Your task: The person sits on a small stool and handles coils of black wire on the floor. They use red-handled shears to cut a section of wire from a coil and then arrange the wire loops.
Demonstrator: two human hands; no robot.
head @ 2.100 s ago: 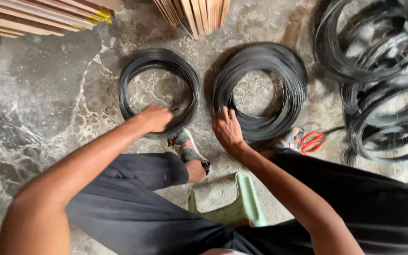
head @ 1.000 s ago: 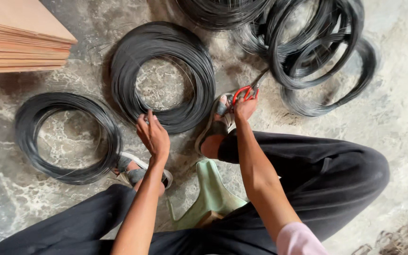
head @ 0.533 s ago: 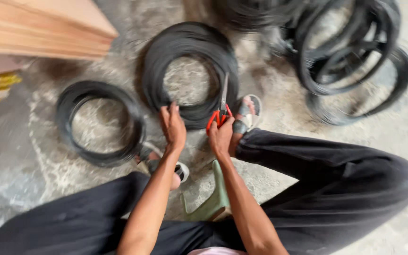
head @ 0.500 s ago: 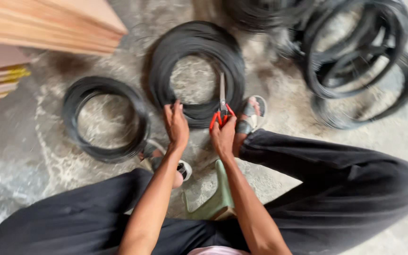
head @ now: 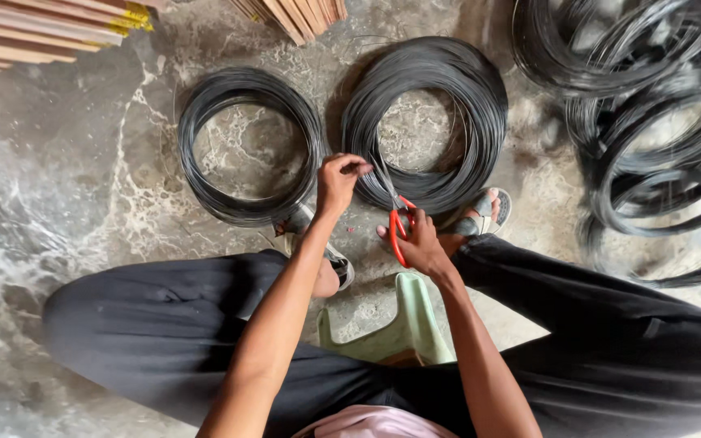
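A person is sitting on a low green stool point(head: 403, 324), knees spread, working over a marbled grey floor point(head: 83, 211). The left hand point(head: 338, 180) is pinching a thin strand of black wire between thumb and fingers, its grip closed on that strand just above the near edge of the right coil point(head: 425, 122). The right hand point(head: 423, 242) is gripping red-handled scissors point(head: 395, 215), fingers closed through the handles, the blades pointing up and left toward the pinched wire; whether the blades are touching the strand cannot be told.

Two round coils of black wire are lying flat on the floor in front of the feet: the left coil point(head: 249, 146), thinner, and the right coil, thicker, sitting just beside each other. The hands are working at the near rim between them. Sandalled feet point(head: 480, 215) are resting at the coils' near edges. A loose heap of further wire coils point(head: 651, 138) is lying to the right, and stacked wooden strips point(head: 42, 24) are lying at the top left.
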